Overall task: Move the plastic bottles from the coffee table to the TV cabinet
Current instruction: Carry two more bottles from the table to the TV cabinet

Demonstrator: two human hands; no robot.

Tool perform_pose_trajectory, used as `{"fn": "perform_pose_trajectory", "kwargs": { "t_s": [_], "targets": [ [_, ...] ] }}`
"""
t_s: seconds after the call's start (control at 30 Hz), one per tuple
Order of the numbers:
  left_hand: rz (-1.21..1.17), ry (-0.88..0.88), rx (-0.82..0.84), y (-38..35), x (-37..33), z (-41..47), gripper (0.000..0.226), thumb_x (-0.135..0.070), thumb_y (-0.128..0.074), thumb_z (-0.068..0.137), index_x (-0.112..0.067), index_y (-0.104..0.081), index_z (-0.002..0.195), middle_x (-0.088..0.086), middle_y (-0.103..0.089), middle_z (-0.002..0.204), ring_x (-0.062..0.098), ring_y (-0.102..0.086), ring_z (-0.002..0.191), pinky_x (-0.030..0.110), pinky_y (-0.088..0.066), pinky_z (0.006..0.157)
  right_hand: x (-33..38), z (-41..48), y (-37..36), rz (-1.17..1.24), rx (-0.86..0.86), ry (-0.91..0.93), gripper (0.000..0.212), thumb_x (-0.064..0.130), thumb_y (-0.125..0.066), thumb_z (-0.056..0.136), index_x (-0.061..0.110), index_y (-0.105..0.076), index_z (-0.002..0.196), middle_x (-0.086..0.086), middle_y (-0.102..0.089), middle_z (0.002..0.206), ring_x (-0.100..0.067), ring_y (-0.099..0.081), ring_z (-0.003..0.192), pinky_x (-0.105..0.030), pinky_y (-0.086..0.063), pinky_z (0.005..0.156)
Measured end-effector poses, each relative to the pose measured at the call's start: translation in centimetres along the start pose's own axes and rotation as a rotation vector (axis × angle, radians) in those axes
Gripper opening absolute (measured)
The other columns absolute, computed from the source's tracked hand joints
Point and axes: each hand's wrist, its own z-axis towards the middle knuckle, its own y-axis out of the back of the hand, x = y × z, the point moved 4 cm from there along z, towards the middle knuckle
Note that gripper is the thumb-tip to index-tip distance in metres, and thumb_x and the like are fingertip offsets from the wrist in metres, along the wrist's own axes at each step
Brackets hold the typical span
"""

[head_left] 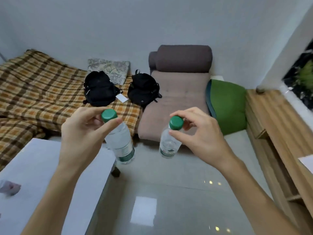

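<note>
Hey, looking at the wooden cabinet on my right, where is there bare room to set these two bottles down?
The wooden cabinet top looks bare between the green cushion and the white sheet at its near end. The left hand and right hand each hold a bottle by its cap. The strip along the window side looks tighter.

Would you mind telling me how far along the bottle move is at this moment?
Done: both bottles are off the coffee table. In hand: the left hand holds one bottle by its green cap, and the right hand holds the other bottle the same way, both hanging above the floor. Left: neither bottle stands on the wooden cabinet at right yet.
</note>
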Motion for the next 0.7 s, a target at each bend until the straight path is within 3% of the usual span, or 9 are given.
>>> {"fn": "perform_pose_trajectory", "kwargs": {
  "t_s": [0.17,0.3,0.4,0.5,0.63,0.7],
  "targets": [
    [-0.121,-0.064,0.157,-8.4,-6.4,-2.0,0.023,-0.028,-0.086,0.073,-0.031,-0.076,0.094,0.018,-0.067,0.090,0.034,-0.065,0.085,0.047,-0.058,0.083,-4.9,-4.9,8.6,-0.027,-0.131,-0.087,0.034,0.017,-0.083,0.076,0.022,-0.072,0.108,0.005,-0.063,0.099,-0.011,-0.058,0.082,-0.011,-0.041,0.075],
    [-0.213,-0.135,0.312,-15.0,-11.7,-3.1,0.025,-0.025,-0.086,0.073,-0.030,-0.077,0.096,0.016,-0.070,0.093,0.034,-0.068,0.087,0.048,-0.060,0.084,-7.3,-8.8,14.7,-0.052,-0.255,-0.159,0.033,0.016,-0.083,0.076,0.021,-0.072,0.107,0.006,-0.062,0.098,-0.013,-0.058,0.082,-0.010,-0.042,0.074],
    [-0.254,-0.188,0.408,-20.0,-15.5,-3.6,0.027,-0.027,-0.086,0.072,-0.027,-0.077,0.098,0.014,-0.071,0.095,0.031,-0.068,0.086,0.029,-0.060,0.081,-8.6,-12.3,19.1,-0.038,-0.363,-0.233,0.034,0.016,-0.083,0.077,0.022,-0.072,0.108,0.007,-0.062,0.099,-0.013,-0.058,0.083,-0.013,-0.045,0.076],
    [-0.286,-0.271,0.506,-25.4,-19.3,-4.3,0.027,-0.032,-0.087,0.069,-0.036,-0.075,0.093,0.010,-0.070,0.093,0.023,-0.067,0.082,0.012,-0.054,0.075,-10.4,-15.7,23.2,-0.068,-0.486,-0.318,0.034,0.018,-0.083,0.077,0.024,-0.072,0.109,0.008,-0.062,0.100,-0.013,-0.058,0.083,-0.018,-0.047,0.079],
    [-0.361,-0.345,0.668,-32.5,-23.6,-6.0,0.026,-0.035,-0.086,0.069,-0.040,-0.074,0.091,0.013,-0.070,0.094,0.027,-0.069,0.083,0.025,-0.058,0.081,-12.5,-20.0,28.1,-0.160,-0.621,-0.432,0.034,0.018,-0.083,0.077,0.027,-0.072,0.107,0.009,-0.063,0.099,-0.014,-0.059,0.083,-0.018,-0.048,0.078],
    [-0.385,-0.393,0.746,-36.1,-25.7,-7.0,0.027,-0.038,-0.085,0.068,-0.042,-0.074,0.092,0.012,-0.070,0.093,0.026,-0.070,0.084,0.023,-0.058,0.082,-13.5,-21.9,30.3,-0.194,-0.673,-0.491,0.034,0.017,-0.083,0.076,0.028,-0.072,0.105,0.010,-0.063,0.099,-0.012,-0.059,0.084,-0.014,-0.046,0.077]
  ]
}}
